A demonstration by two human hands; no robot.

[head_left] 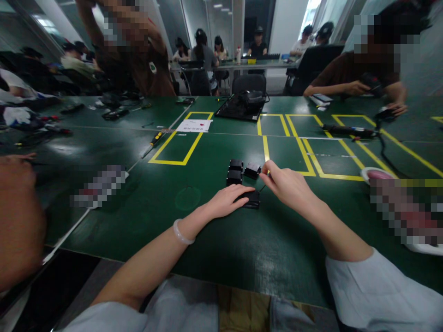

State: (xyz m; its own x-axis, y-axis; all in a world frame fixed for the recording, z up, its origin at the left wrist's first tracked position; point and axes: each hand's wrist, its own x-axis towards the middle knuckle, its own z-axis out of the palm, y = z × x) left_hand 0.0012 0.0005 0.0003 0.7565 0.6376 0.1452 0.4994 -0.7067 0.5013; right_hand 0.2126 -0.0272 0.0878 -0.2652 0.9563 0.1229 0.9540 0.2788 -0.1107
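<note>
My left hand (230, 200), with a pale bangle at the wrist, lies over a small black box-shaped part (254, 201). Its fingers and thumb hold the part against the table, covering its left side. Between the thumb and fingertips of my right hand (282, 182) is a thin dark rod-like tool (262, 188), slanting down to the part's upper right; its exact kind is too small to tell. Just beyond my hands stand similar black blocks: one pair (235, 171) lined up front to back, and a single block (252, 170) to their right.
Yellow tape outlines (168, 162) mark the green table (207, 244). A yellow-black screwdriver (152, 143) and a paper sheet (194, 125) lie left of centre. A black panel (238, 109) sits at the back, a white-rimmed tray (424, 248) at right. Co-workers are around; someone's arm (20, 221) reaches in at left.
</note>
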